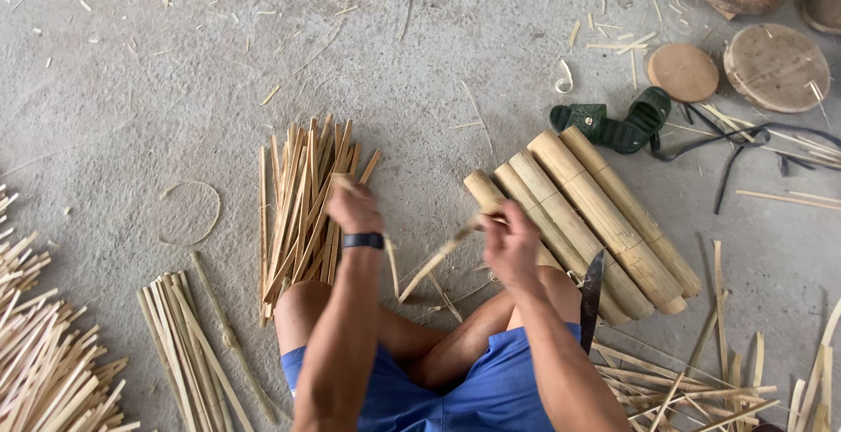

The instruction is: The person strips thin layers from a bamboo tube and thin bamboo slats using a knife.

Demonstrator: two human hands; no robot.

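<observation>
I sit cross-legged on a concrete floor in blue shorts. My left hand (354, 207), with a dark band on its wrist, is closed around the end of a bamboo strip over a loose pile of split bamboo strips (302, 208). My right hand (510, 244) grips a thin bamboo strip (435, 259) that slants down toward my knees. Both hands are slightly blurred. A dark knife blade (591, 296) lies by my right knee.
Several thick bamboo tubes (596, 213) lie side by side to the right. Green sandals (613, 123), round wooden discs (775, 66) and a black cord (745, 143) are beyond them. More strip bundles lie at left (188, 344), far left (44, 362) and lower right (692, 388).
</observation>
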